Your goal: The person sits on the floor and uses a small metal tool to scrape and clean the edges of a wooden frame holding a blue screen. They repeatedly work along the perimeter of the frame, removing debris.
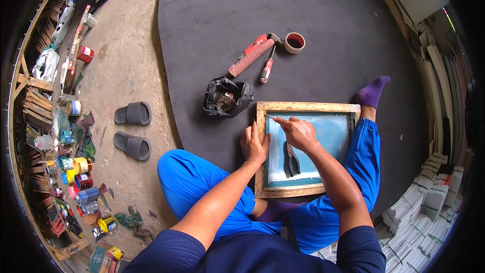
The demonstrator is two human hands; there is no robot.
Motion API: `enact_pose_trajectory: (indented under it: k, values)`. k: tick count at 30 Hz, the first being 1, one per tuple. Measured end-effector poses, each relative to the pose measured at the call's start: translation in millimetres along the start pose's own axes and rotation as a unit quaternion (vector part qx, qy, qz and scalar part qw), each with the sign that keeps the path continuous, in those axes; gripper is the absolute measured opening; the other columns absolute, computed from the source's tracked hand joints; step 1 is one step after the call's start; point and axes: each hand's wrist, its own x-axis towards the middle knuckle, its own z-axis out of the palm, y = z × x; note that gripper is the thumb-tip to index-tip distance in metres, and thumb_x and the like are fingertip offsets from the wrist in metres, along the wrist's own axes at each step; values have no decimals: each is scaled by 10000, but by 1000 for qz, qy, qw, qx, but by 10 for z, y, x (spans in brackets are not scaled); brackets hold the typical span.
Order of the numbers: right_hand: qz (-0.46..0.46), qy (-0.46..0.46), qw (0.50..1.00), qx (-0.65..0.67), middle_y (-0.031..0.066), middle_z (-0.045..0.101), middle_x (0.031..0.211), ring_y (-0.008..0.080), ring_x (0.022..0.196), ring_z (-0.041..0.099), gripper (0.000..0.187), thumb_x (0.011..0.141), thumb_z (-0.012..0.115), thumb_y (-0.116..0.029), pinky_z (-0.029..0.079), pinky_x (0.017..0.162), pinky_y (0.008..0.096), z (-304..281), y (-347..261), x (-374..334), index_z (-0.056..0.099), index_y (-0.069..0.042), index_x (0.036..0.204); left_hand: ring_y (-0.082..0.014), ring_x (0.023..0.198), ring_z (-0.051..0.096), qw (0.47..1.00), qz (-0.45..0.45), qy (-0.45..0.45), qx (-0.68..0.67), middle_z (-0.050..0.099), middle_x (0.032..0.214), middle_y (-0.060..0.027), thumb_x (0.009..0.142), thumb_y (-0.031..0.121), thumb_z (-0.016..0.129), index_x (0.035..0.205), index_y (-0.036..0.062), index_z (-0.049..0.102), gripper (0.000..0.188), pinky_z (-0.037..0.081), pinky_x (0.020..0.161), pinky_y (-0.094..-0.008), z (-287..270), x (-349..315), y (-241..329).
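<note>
A wooden screen-printing frame [309, 107] with blue mesh lies tilted across my crossed legs. My left hand [255, 144] grips its left rail, thumb toward the mesh and fingers around the outer side. Over the upper left of the mesh is my right hand [299, 134]. Its index finger reaches to the mesh's top left corner, with the other fingers curled; whatever it pinches is too small to make out. Dark-handled pliers [292, 162] rest on the mesh beneath my right wrist. A whitish border [278, 176] runs around the mesh's blue middle.
Ahead on the dark mat [212, 20] are a black plastic bag [227, 98] holding debris, a red-handled hammer [251, 56], a screwdriver [267, 70] and a tape roll [294, 43]. Grey slippers [132, 145] and paint cans [82, 165] stand left. Stacked paper [419, 217] lies right.
</note>
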Motion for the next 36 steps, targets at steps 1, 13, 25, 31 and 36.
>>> enact_pose_trajectory:
  k: [1,13,25,31,36]
  values:
    - [1,-4,1000,0,84,699,839,315,745,710,341,1003,569,-244,557,673,441,-6,6,5,705,-305,1310,-371,1190,556,1000,1,0,-2,552,1277,-174,921,479,689,1465,-18,492,762,441,979,-494,-4,1,4]
    - [3,-6,1000,11,98,710,853,324,752,710,367,984,582,-214,552,663,450,-11,-11,21,700,-297,1322,-369,1179,567,1000,3,1,-7,559,1273,-178,911,452,708,1457,-21,501,752,449,970,-491,-17,5,14]
    - [-68,-10,995,-69,120,703,835,327,705,703,420,920,608,-168,550,605,455,-172,-23,83,713,-284,1310,-381,1172,566,1000,14,7,-18,561,1271,-189,915,469,698,1451,-38,496,765,449,964,-501,10,-7,-30]
    - [-28,-102,990,89,142,741,921,326,835,723,389,990,554,-219,571,757,439,-68,258,248,685,-288,1350,-388,1167,567,1000,13,7,-23,563,1264,-188,884,411,737,1440,-43,504,755,452,962,-508,50,8,-13]
    - [-65,-124,988,72,124,753,1017,340,895,724,380,997,564,-206,571,802,440,-111,299,336,686,-281,1349,-390,1155,569,1000,14,13,-10,563,1252,-186,867,361,755,1430,-47,510,738,455,959,-510,-27,34,13]
